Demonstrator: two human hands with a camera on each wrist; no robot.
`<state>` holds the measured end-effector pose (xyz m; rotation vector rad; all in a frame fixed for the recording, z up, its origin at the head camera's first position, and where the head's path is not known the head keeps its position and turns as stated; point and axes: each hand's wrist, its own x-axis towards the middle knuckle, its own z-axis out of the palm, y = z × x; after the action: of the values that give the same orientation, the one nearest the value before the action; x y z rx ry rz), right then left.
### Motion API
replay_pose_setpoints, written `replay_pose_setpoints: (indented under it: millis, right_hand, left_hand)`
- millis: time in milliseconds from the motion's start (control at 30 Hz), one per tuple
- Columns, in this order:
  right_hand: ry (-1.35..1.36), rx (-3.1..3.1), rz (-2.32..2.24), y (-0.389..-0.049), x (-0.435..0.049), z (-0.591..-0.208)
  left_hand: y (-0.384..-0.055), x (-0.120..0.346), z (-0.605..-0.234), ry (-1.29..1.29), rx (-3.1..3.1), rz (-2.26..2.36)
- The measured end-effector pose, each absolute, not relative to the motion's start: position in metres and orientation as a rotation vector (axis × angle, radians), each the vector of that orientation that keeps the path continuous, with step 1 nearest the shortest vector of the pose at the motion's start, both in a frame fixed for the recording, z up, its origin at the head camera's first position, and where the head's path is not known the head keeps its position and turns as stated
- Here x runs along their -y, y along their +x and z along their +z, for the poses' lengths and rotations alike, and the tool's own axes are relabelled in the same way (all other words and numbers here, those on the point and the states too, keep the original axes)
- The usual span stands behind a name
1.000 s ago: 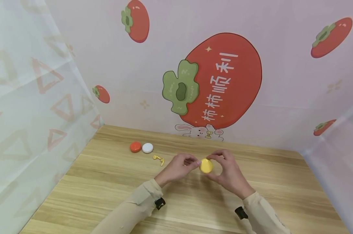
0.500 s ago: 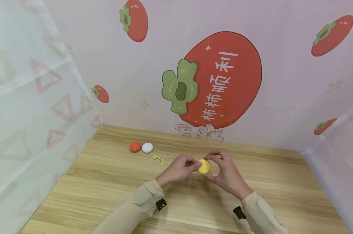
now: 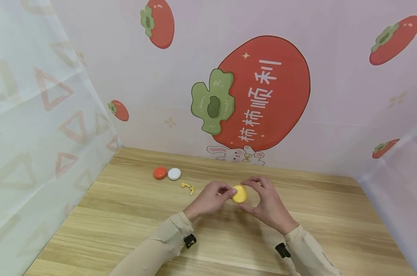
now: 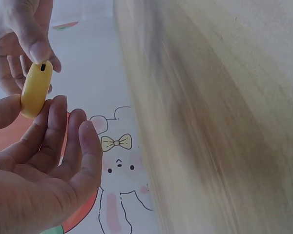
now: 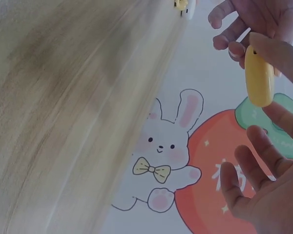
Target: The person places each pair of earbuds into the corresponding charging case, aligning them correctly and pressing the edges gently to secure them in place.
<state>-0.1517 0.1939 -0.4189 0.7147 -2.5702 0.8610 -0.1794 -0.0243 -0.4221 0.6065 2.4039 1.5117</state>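
Note:
A round yellow earbud case point(image 3: 241, 194) is held up between both hands in the head view. My left hand point(image 3: 210, 197) pinches its left edge, with the thumb on its face. From the other side, the thumb and forefinger of my right hand point(image 3: 270, 207) span its edge. A small dark port shows at one end of the case point(image 4: 35, 95) in the left wrist view, close to the right thumb. In the right wrist view the case point(image 5: 259, 83) is seen edge-on, its lid closed. Two yellow earbuds point(image 3: 192, 189) lie on the table left of my hands.
A red round case point(image 3: 160, 173) and a white round case point(image 3: 174, 174) sit side by side at the table's back left. The wooden table point(image 3: 125, 214) meets a printed backdrop point(image 3: 180, 84) behind, with patterned sheets at both sides.
The yellow case has shifted slightly left between my hands. My left thumb has come over the case's edge onto its face. The earbuds and other cases have stayed put.

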Motion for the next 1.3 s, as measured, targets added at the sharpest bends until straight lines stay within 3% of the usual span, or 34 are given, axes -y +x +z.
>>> replay_pose_setpoints:
  millis: [300, 1300]
  right_hand:
    - [0.602, 2.617, 0.989, -0.151, -0.198, -0.412]
    - [0.616, 2.626, 1.417, -0.161, -0.191, -0.405]
  left_hand:
    - [-0.181, 0.032, -0.416, 0.578, -2.512, 1.545]
    - [-0.179, 0.039, -0.403, 0.725, -2.670, 1.599]
